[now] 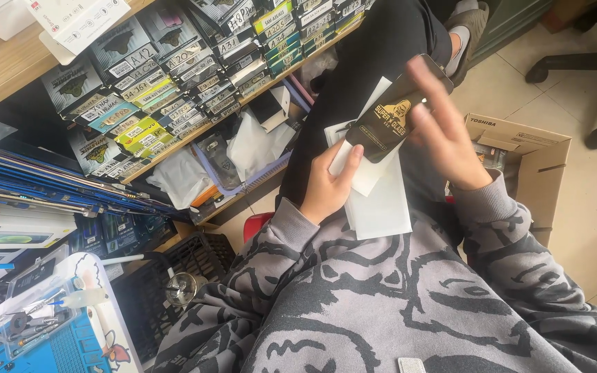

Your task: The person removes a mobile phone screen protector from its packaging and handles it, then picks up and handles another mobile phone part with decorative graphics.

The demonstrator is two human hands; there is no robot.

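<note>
My left hand had its fingers pinched on flat white paper sleeves over my lap, while my right hand, fingers spread wide and blurred, touched the slim black packet with gold print above them. A brown cardboard box stood on the floor beside my right sleeve.

Two hands — left, right — one black packet, one cardboard box.
</note>
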